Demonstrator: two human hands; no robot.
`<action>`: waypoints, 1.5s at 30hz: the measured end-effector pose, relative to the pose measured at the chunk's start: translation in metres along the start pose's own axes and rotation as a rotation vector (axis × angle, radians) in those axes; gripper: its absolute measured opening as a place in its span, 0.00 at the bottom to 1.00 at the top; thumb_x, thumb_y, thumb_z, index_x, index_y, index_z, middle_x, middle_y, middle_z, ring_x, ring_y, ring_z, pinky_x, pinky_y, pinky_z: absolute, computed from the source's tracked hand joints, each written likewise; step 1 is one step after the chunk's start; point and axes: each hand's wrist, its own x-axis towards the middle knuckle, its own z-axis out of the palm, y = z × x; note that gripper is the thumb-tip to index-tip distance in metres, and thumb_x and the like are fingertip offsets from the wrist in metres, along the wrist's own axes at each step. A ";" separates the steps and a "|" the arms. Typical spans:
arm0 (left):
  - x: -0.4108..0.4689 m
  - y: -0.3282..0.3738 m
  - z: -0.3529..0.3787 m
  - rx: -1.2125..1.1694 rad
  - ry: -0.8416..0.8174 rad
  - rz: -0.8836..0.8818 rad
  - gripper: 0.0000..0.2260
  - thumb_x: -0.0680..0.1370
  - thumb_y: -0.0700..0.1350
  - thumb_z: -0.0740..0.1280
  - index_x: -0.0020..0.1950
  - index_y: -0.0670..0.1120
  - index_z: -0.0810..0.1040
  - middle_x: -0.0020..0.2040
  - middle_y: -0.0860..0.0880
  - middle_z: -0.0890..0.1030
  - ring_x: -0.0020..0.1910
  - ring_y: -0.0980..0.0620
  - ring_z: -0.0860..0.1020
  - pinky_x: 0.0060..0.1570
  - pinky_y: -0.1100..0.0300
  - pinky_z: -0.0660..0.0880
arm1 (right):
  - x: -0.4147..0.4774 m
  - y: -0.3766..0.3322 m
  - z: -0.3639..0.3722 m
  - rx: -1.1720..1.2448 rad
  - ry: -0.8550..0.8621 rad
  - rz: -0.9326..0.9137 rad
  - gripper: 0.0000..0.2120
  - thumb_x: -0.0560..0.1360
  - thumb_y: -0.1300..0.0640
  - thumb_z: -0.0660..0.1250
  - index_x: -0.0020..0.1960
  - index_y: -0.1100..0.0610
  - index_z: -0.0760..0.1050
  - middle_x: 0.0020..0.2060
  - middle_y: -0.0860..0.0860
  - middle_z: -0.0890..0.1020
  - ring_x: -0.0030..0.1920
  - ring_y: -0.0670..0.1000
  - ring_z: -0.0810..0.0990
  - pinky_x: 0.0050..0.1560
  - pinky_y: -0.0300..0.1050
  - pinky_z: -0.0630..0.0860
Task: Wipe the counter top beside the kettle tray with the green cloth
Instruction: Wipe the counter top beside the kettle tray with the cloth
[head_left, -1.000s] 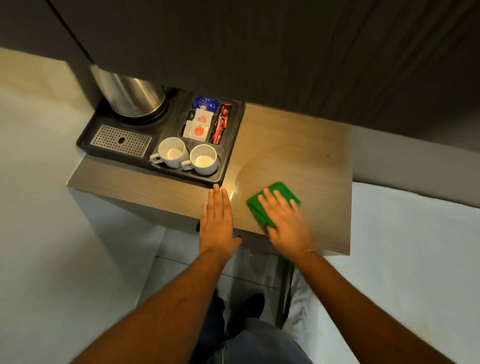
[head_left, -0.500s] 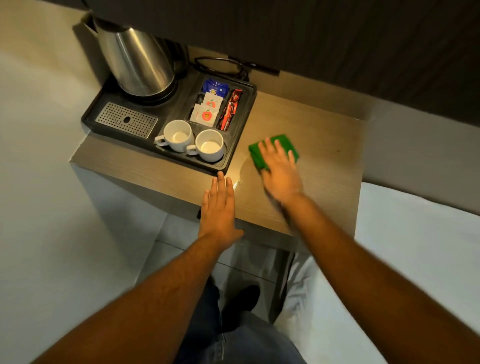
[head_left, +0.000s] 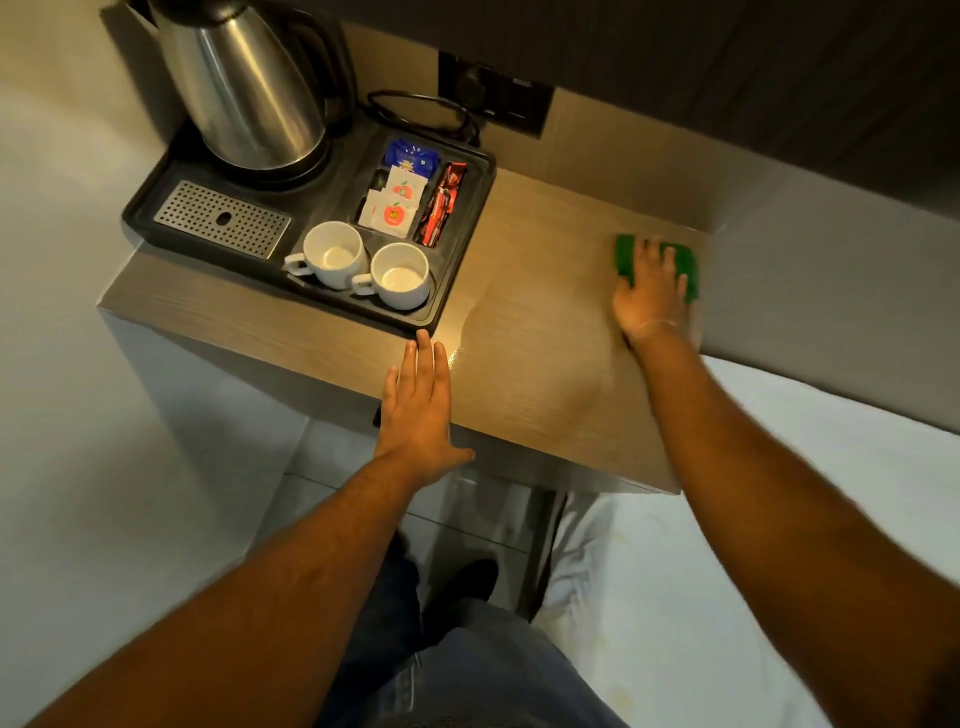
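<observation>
The cloth (head_left: 684, 260) is bright green. The counter top (head_left: 540, 312) is light brown with fine wood grain and a paler glossy patch. The kettle tray (head_left: 470, 244) is black, its drip grate (head_left: 221, 224) silver, dotted with holes. The kettle (head_left: 239, 78) is brushed steel. Two cups (head_left: 332, 254) are white. Sachets (head_left: 395, 205) are white with red apple marks, beside a blue packet (head_left: 410, 156) and red sticks (head_left: 441, 210).

Matt wood-grain counter top (head_left: 540, 364), glossy steel kettle (head_left: 244, 88), black plastic tray (head_left: 462, 260)
</observation>
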 end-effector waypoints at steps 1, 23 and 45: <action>0.000 0.000 0.000 -0.004 -0.001 -0.003 0.72 0.69 0.70 0.79 0.86 0.42 0.27 0.85 0.41 0.24 0.87 0.40 0.30 0.86 0.39 0.38 | -0.022 -0.018 0.012 0.016 -0.007 -0.098 0.33 0.85 0.56 0.58 0.88 0.51 0.50 0.87 0.51 0.51 0.87 0.57 0.47 0.85 0.63 0.46; 0.000 -0.007 0.005 -0.135 0.044 0.024 0.75 0.66 0.69 0.81 0.85 0.44 0.25 0.86 0.46 0.24 0.87 0.44 0.29 0.83 0.43 0.33 | 0.036 -0.137 0.040 -0.053 -0.064 -0.241 0.34 0.85 0.55 0.59 0.88 0.52 0.50 0.88 0.51 0.51 0.87 0.55 0.48 0.85 0.62 0.47; 0.000 -0.006 -0.003 -0.104 -0.022 0.027 0.73 0.69 0.68 0.80 0.85 0.43 0.24 0.85 0.43 0.22 0.86 0.42 0.27 0.86 0.39 0.36 | -0.014 0.050 0.003 -0.030 0.084 0.131 0.33 0.85 0.58 0.58 0.88 0.56 0.51 0.87 0.55 0.54 0.87 0.60 0.50 0.84 0.63 0.48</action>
